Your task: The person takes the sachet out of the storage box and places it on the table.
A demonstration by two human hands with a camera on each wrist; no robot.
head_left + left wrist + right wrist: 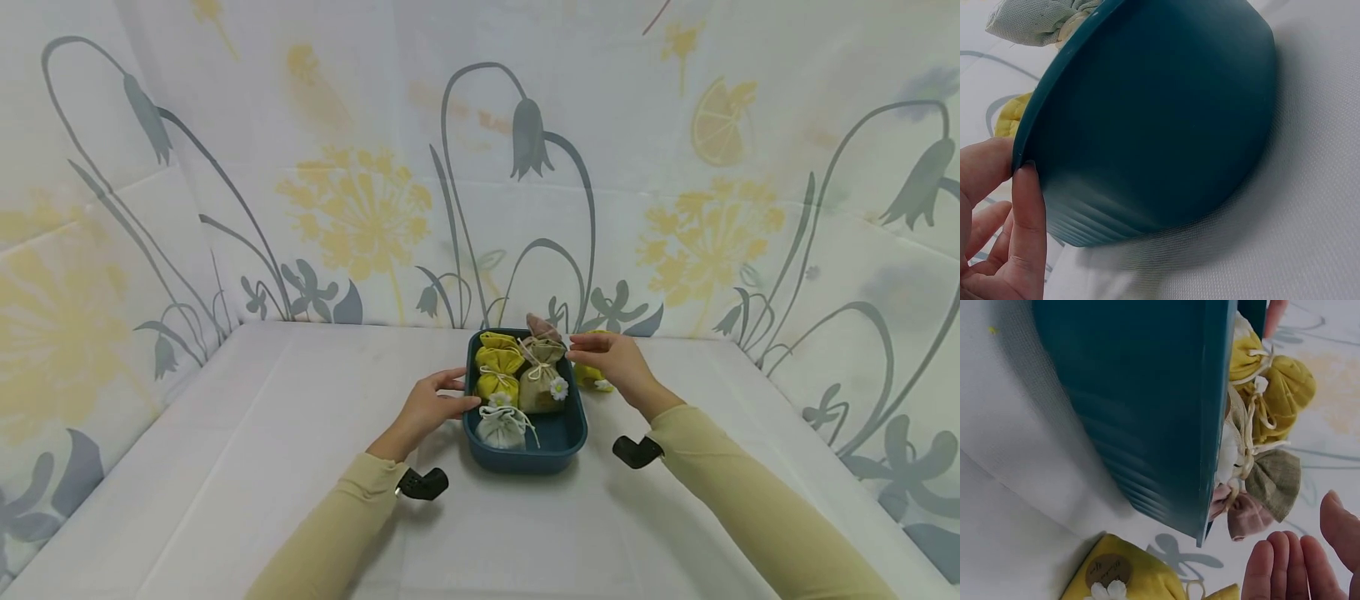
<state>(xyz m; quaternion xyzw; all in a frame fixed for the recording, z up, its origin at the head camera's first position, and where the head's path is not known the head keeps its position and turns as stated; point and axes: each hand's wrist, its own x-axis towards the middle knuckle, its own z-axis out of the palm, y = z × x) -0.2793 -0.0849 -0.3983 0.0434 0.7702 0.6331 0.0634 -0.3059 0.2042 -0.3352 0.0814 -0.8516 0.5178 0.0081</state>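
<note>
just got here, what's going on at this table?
A person is working with a dark blue rectangular bin. The left hand pinches its rim; the right hand is just off the opposite side, holding nothing. Inside are a yellow cloth pouch, an olive-tan cloth pouch, a pinkish-brown cloth pouch and a pale grey drawstring pouch. A yellow pouch with a round brown label lies outside, on the white-covered table.

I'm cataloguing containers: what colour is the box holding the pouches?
The box is dark teal-blue, clearest in the left wrist view.
</note>
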